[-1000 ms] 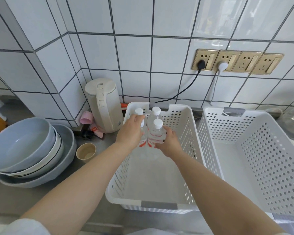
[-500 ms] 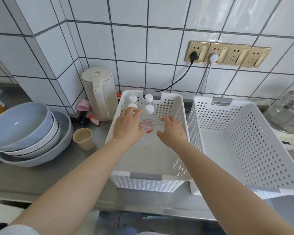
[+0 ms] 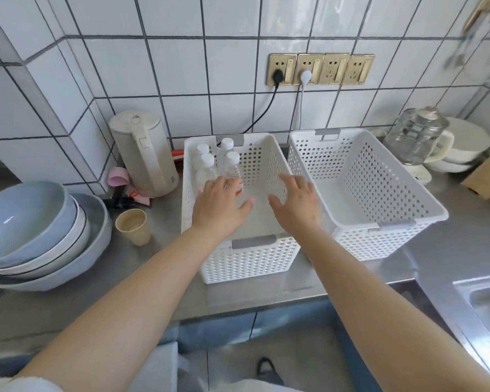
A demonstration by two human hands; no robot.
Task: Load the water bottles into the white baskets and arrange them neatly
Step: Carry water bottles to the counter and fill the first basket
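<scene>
Several clear water bottles (image 3: 230, 165) with white caps stand upright in the far left corner of the left white basket (image 3: 249, 258). My left hand (image 3: 219, 206) hovers over this basket just in front of the bottles, fingers relaxed and holding nothing. My right hand (image 3: 296, 198) is beside it over the basket's right side, fingers spread, also holding nothing. A second white basket (image 3: 391, 236) stands to the right with nothing in it.
A cream kettle (image 3: 145, 151) stands left of the baskets, with a beige cup (image 3: 133, 226) and stacked grey-blue bowls (image 3: 34, 233) further left. A glass jug (image 3: 419, 137) and white bowls sit at the right. A steel sink (image 3: 484, 304) lies at the lower right.
Both hands let go of the bottles and drew back toward me, now open over the basket. The camera pulled back and tilted down, showing more counter and the floor.
</scene>
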